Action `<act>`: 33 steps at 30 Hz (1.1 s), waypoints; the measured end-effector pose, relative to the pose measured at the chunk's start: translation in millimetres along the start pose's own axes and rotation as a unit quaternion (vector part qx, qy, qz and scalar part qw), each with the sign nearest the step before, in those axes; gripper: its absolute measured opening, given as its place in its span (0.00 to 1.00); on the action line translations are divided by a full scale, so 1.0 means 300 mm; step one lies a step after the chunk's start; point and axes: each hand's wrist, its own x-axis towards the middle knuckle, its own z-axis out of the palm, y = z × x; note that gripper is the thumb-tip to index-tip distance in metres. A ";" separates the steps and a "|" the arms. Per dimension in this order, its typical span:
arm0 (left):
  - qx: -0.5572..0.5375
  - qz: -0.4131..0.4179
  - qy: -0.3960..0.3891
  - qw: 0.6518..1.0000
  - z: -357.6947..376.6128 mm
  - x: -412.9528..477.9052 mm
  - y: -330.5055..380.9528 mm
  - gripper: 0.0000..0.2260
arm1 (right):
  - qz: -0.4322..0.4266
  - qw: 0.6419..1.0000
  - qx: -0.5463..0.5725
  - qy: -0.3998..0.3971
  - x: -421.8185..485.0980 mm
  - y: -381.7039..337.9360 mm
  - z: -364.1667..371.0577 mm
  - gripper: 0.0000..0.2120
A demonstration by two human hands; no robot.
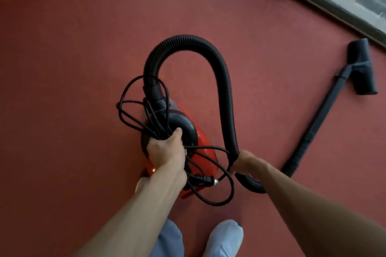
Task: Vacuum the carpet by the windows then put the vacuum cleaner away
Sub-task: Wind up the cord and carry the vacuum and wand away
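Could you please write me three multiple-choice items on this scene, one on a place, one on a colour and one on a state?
1. Where does the floor nozzle lie?
A. On the carpet by the window frame
B. On a chair
C. Inside a cupboard

2. What colour is the shell of the vacuum cleaner?
A. Blue
B. White
C. Red

3. What does the right hand hold?
A. Nothing
B. The ribbed hose
C. A cloth

Answers: 1 A, it rests on the carpet beside the frame; 2 C, the visible shell is red; 3 B, the hand grips the hose.
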 end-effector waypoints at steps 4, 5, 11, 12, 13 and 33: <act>0.008 0.018 0.002 1.000 0.007 0.013 -0.009 0.13 | -0.011 0.996 -0.002 0.089 0.015 0.010 0.030 0.18; 0.013 0.023 0.001 1.000 0.003 0.016 -0.011 0.13 | -0.037 0.993 0.033 0.107 0.012 -0.003 0.018 0.18; 0.050 0.046 -0.082 0.994 -0.021 -0.002 -0.007 0.04 | -0.216 0.948 0.095 0.214 -0.107 -0.218 -0.208 0.21; 0.047 0.048 -0.099 0.993 -0.026 -0.007 -0.003 0.04 | -0.233 0.937 0.107 0.236 -0.138 -0.261 -0.253 0.22; 0.045 0.047 -0.111 0.992 -0.034 -0.015 0.005 0.04 | -0.244 0.928 0.124 0.253 -0.168 -0.302 -0.295 0.22; -0.168 -0.066 -0.185 0.966 -0.072 0.040 0.048 0.38 | -0.314 0.835 0.451 -0.009 -0.380 -0.562 -0.330 0.13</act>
